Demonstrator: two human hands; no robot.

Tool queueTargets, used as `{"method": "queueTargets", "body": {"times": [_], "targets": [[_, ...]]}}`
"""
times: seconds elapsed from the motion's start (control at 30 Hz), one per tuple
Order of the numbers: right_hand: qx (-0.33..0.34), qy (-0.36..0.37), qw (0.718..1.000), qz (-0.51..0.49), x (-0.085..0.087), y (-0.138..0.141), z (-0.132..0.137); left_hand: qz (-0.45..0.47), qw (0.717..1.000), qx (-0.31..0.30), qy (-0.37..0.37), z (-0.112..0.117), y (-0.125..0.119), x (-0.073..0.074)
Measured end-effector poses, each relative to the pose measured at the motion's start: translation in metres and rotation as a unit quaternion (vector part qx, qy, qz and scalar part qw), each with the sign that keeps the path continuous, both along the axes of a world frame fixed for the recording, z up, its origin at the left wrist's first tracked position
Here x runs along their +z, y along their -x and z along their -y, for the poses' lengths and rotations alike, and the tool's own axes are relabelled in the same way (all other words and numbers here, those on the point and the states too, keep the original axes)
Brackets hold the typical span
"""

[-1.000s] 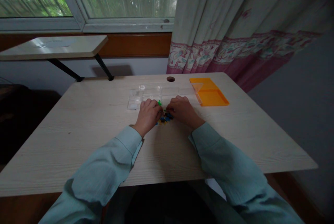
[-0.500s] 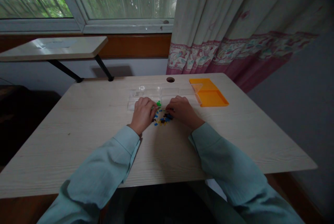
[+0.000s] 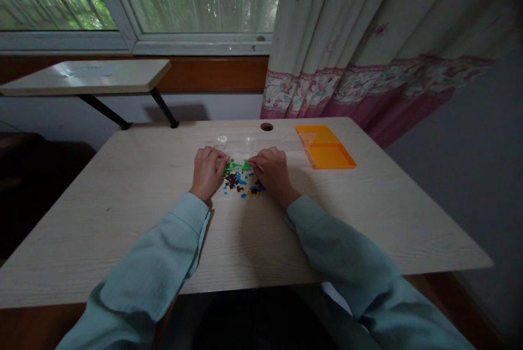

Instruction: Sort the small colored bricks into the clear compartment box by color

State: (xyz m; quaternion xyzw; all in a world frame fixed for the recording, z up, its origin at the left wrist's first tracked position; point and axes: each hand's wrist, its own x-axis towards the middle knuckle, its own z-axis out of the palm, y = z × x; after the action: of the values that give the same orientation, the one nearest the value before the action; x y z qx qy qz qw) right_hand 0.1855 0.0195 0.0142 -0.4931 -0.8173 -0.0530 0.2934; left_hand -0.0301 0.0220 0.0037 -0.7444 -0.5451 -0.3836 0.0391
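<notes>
Small building bricks in blue, dark brown and yellow [image 3: 233,180] lie loose on the table between my hands. Just behind them, several green pieces [image 3: 233,165] sit at the near edge of a clear plastic compartment box [image 3: 278,145]. My left hand [image 3: 208,171] is at the left end of the green pieces, thumb and fingers pinched together. My right hand [image 3: 273,173] is at their right end, its fingers also pinched, close to a green piece. Whatever is between the fingertips of either hand is too small to make out.
An orange tray [image 3: 330,148] lies at the back right, partly under the clear box's right end. A round cable hole [image 3: 267,127] is near the table's back edge. A raised white shelf [image 3: 93,77] on black legs stands at the back left.
Both hands have shifted left, uncovering more brown and blue bricks and more green pieces. My right hand has come from the bricks to the green pieces.
</notes>
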Motion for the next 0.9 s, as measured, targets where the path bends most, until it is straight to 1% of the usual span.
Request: {"method": "queueTargets", "body": {"times": [0.17, 0.33, 0.5, 0.63, 0.9], "targets": [[0.012, 0.007, 1.0, 0.008, -0.001, 0.002, 0.0, 0.003, 1.0, 0.001, 0.005, -0.002, -0.001, -0.002], [-0.013, 0.019, 1.0, -0.001, -0.001, -0.004, -0.002, -0.003, 1.0, -0.001, 0.003, -0.001, 0.0, 0.0], [-0.036, 0.025, 0.998, -0.045, -0.003, -0.013, -0.004, -0.006, 1.0, 0.005, 0.013, -0.001, 0.001, 0.0], [-0.041, 0.018, 0.997, -0.07, 0.0, -0.021, -0.004, 0.0, 1.0, 0.004, 0.016, 0.0, 0.002, 0.001], [-0.052, 0.002, 0.997, -0.057, 0.008, -0.031, -0.005, -0.011, 1.0, -0.006, 0.01, 0.001, 0.004, 0.002]]}}
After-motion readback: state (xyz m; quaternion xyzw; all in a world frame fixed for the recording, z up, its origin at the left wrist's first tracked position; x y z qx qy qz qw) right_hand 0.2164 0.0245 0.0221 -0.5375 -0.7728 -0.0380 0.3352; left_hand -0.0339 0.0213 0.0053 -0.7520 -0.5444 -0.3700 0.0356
